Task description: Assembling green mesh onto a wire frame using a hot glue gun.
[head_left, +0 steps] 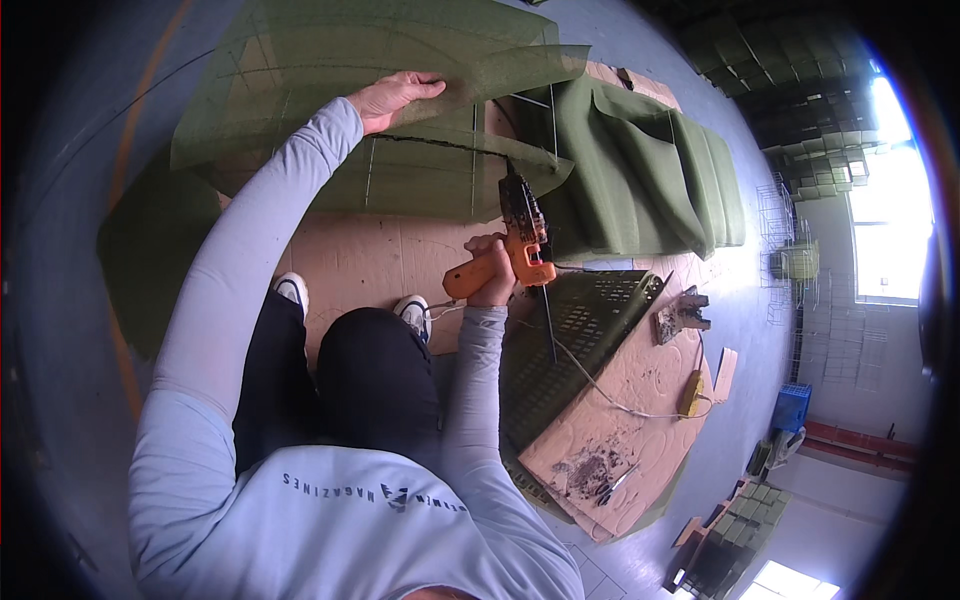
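My left hand (398, 100) is closed, with its fingertips pinched together at a flap of sheer green mesh fabric (490, 75). Under that flap, a black line of glue (430, 143) runs along the edge of a mesh-covered wire frame (368, 175). My right hand (492, 275) grips an orange glue gun (522, 245) whose front is caked with dark residue. Its nozzle points away from me and meets the right end of the black line. From the gun's rear sticks out a long black glue stick (549, 325), and a white cord hangs off it.
A draped green fabric pile (630, 170) lies to the right of the frame. Nearer me, an upturned green crate (570, 320) carries stained cardboard (620, 440), with a dirty stand (682, 315) and a yellow power strip (691, 394) on it. Stacked green crates (735, 530) stand farther right.
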Available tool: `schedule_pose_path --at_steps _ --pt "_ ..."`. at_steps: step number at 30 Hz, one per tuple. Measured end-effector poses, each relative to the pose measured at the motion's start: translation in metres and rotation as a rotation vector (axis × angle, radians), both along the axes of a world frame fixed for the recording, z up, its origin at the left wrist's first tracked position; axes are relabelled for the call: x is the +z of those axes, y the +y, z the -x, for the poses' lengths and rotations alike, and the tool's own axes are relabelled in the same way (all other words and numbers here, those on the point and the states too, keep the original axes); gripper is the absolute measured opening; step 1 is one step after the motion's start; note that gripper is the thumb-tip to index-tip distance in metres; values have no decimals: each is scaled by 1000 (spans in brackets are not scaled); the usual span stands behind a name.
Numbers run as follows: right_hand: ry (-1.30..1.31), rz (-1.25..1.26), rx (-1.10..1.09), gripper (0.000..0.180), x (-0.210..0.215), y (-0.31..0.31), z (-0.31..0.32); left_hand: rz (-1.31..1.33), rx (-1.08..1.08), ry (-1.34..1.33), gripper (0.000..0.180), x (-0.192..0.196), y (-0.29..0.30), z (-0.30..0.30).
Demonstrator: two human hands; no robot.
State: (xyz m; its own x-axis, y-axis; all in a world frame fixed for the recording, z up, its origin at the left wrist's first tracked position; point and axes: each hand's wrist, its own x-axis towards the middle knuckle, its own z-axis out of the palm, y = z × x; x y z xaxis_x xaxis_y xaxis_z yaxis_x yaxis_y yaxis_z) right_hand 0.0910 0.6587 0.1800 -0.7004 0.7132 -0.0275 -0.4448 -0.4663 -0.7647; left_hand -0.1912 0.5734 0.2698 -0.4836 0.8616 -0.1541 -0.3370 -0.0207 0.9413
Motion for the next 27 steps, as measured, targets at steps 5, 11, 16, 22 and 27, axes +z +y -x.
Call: schedule_pose_path --at_steps 5,11,16,22,27 --pt "-7 -21 -11 18 -1 2 -1 -1 12 -9 51 3 -1 -2" --pt "-21 -22 -23 15 0 5 -3 -32 -29 9 36 6 -1 -3" --pt "4 28 -27 16 -7 14 -8 -5 -7 27 34 7 0 -4" --pt "3 24 -26 16 -7 19 -9 -34 -46 -24 32 -4 0 5" --pt "6 40 -48 16 -8 27 -14 5 34 -9 29 -7 4 2"
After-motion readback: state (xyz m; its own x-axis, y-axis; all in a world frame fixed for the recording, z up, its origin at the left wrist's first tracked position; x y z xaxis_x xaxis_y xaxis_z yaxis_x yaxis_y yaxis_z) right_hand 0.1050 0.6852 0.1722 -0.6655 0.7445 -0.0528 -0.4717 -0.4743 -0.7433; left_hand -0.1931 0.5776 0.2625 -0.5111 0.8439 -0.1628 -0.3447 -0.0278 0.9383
